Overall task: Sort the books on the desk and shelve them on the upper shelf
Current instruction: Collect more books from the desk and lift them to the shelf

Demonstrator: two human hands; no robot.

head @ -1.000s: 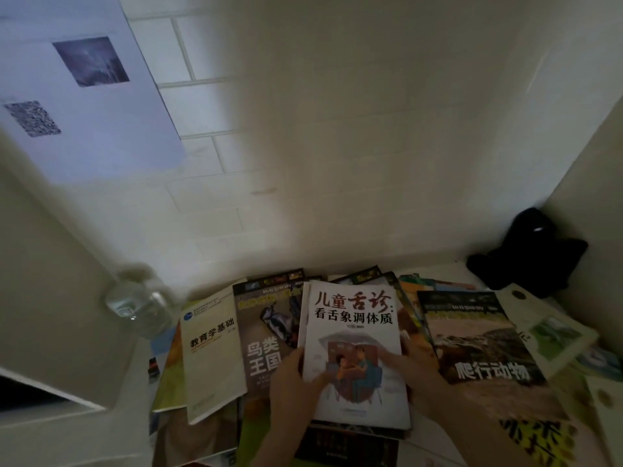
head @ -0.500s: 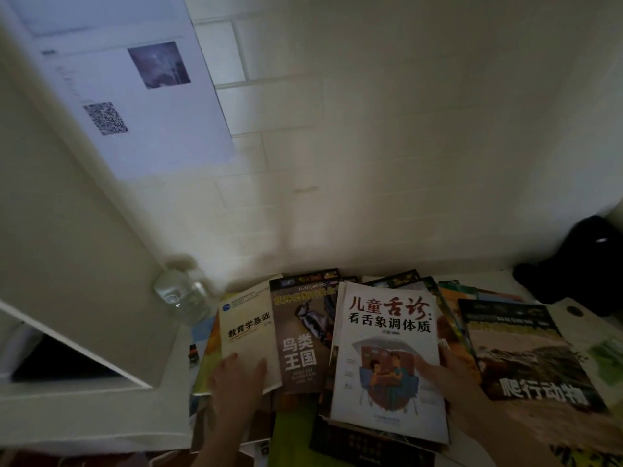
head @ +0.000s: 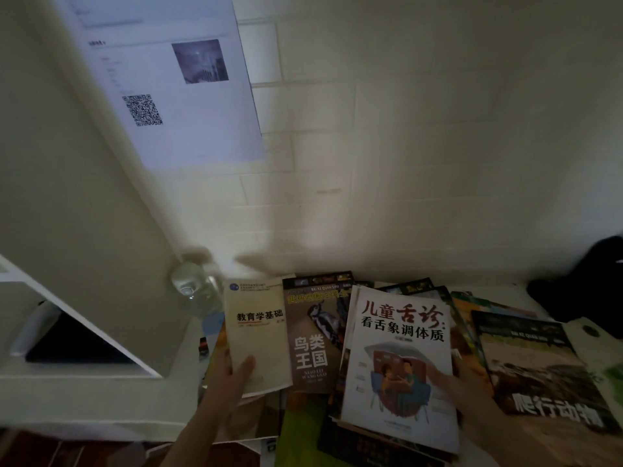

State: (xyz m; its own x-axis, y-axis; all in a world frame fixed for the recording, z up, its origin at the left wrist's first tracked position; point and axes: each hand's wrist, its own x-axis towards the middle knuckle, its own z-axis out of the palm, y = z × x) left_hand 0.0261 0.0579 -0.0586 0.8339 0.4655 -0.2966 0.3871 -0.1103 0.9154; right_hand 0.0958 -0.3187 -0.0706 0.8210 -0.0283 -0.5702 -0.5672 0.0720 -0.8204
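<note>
White brick wall (head: 438,146) is backing the desk (head: 188,352) where books are lying fanned, long axes pointing toward twelve o'clock. My left hand (head: 232,375) is gripping the cream textbook (head: 258,335) at seven o'clock; my right hand (head: 472,385) is pinching the white children's book (head: 401,358) at four o'clock.

Dim white brick wall (head: 438,146)

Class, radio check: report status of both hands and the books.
Left hand grips cream textbook. Right hand holds white book on the pile. Nothing shelved yet. Water bottle stands close behind.
</note>
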